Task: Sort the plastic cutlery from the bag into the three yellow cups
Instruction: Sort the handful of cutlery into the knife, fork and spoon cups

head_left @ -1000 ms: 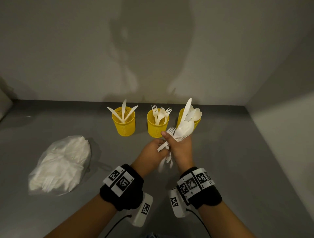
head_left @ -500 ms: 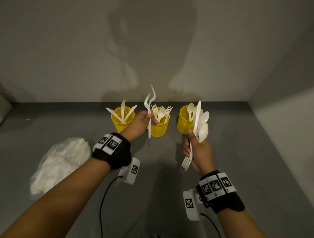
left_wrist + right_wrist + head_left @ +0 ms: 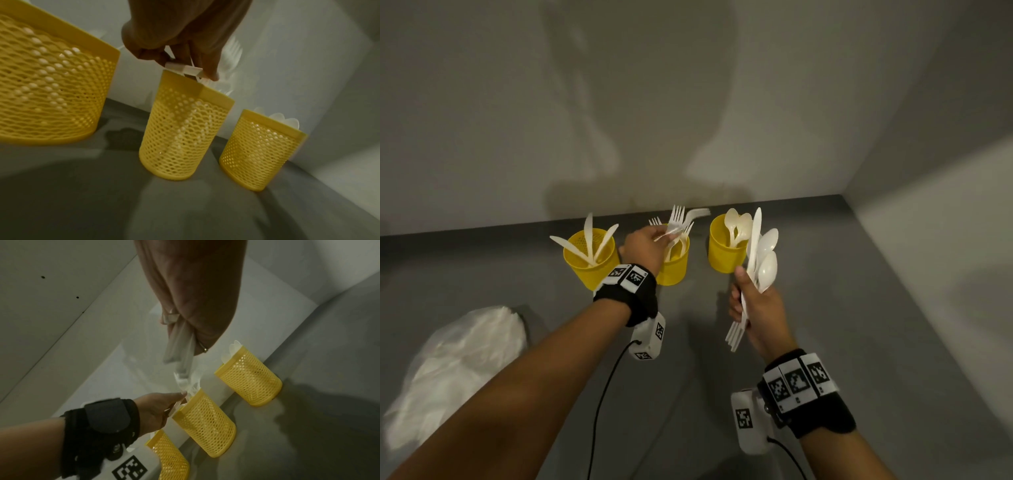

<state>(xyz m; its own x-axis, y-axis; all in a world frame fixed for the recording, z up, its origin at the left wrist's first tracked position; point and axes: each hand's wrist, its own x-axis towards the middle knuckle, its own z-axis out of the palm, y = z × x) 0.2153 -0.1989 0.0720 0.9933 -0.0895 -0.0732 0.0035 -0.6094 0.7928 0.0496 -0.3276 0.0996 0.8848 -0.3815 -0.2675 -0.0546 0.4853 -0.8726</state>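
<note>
three yellow perforated plastic cups (image 3: 590, 263) stand in a row; three white plastic knives (image 3: 588, 240) in the left one, one clear plastic bag of white cutlery (image 3: 453, 373), two hands.

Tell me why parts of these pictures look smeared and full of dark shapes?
Head view: the forks in the left hand are motion-blurred, and broad shadows darken the wall. Left wrist view: the nearest yellow cup looks oversized from wide-angle distortion. Right wrist view: dim and tilted, the cutlery bundle in the right hand is soft.
</note>
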